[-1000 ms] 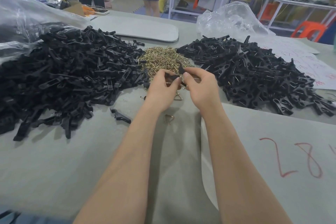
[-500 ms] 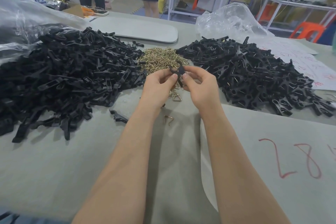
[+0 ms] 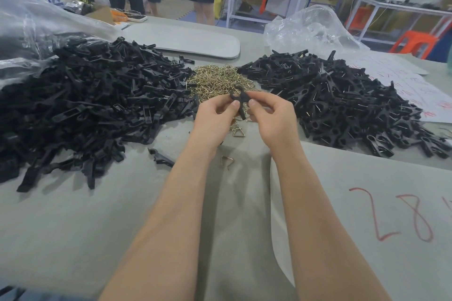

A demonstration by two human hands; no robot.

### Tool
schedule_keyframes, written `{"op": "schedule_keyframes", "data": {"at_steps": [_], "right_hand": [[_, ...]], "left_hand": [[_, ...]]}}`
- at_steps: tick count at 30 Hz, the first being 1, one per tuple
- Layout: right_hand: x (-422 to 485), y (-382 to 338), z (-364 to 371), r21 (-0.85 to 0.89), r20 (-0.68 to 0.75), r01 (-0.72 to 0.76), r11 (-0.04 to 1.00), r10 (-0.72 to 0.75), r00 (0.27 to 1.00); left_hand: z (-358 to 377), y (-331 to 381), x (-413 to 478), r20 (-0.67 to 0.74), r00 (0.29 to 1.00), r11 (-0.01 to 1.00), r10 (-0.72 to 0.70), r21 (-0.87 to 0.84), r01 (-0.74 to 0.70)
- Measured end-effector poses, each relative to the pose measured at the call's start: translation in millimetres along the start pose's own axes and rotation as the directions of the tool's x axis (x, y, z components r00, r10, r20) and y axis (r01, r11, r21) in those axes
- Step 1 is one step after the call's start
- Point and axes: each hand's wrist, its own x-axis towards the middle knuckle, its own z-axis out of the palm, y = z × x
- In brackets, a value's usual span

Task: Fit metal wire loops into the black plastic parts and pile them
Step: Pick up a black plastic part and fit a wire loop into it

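Note:
Both hands hold one black plastic part (image 3: pixel 238 100) just above the grey table, in front of a heap of brass wire loops (image 3: pixel 220 80). My left hand (image 3: pixel 215 117) pinches the part from the left with thumb and fingers. My right hand (image 3: pixel 271 117) pinches it from the right. A big pile of plain black parts (image 3: pixel 93 105) lies to the left. To the right sits a second pile of black parts (image 3: pixel 342 102) with wires showing in them. Whether a wire loop sits in the held part is hidden by my fingers.
Loose wire loops (image 3: pixel 238 131) (image 3: pixel 227 161) and a single black part (image 3: pixel 161 157) lie near my wrists. A grey sheet with red numbers (image 3: pixel 379 215) covers the near right. Clear plastic bags (image 3: pixel 310 29) and a grey board (image 3: pixel 186 39) lie behind; people stand beyond the table.
Both hands have lifted slightly off the wire heap and drawn apart a little, turning the black part so it stands more upright between the fingertips.

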Motion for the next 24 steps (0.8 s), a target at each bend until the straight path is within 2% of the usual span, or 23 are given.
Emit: {"op": "schedule_keyframes", "data": {"at_steps": [5, 8, 11, 14, 17, 18, 19, 20, 22, 24], "right_hand": [[-2, -2, -3, 0.042, 0.032, -0.012, 0.999, 0.011, 0.999], [-1, -6, -5, 0.207, 0.086, -0.136, 0.969, 0.121, 0.989], [-2, -10, -8, 0.375, 0.179, -0.274, 0.886, 0.221, 0.959], [-2, -13, -8, 0.402, 0.233, -0.329, 0.855, 0.252, 0.939], [-1, -11, -2, 0.441, 0.195, -0.345, 0.829, 0.286, 0.938], [0, -7, -1, 0.389, 0.135, -0.322, 0.863, 0.292, 0.947], [1, -2, 0, 0.242, 0.064, -0.271, 0.931, 0.264, 0.962], [2, 5, 0, 0.01, 0.015, -0.192, 0.981, 0.192, 0.981], [0, 16, 3, -0.385, 0.08, -0.04, 0.922, 0.076, 0.994], [-2, 25, 10, -0.586, 0.236, 0.057, 0.808, 0.103, 0.966]], "left_hand": [[0, 1, -1, 0.013, 1.0, 0.996, -0.005, -0.092, 0.006], [-2, 5, -3, 0.054, 0.998, 0.97, -0.042, -0.236, 0.053], [-3, 9, -4, 0.108, 0.989, 0.925, -0.102, -0.355, 0.134], [-3, 11, -4, 0.136, 0.982, 0.913, -0.129, -0.37, 0.171], [-4, 14, -3, 0.049, 0.99, 0.878, -0.131, -0.458, 0.139], [-7, 14, -2, -0.004, 0.988, 0.835, -0.157, -0.535, 0.131], [-10, 15, 0, -0.045, 0.979, 0.773, -0.196, -0.621, 0.126], [-15, 15, 2, -0.07, 0.969, 0.697, -0.237, -0.707, 0.119], [-22, 14, 2, -0.079, 0.951, 0.533, -0.299, -0.84, 0.098], [-26, 14, 2, -0.095, 0.93, 0.424, -0.355, -0.903, 0.07]]}}
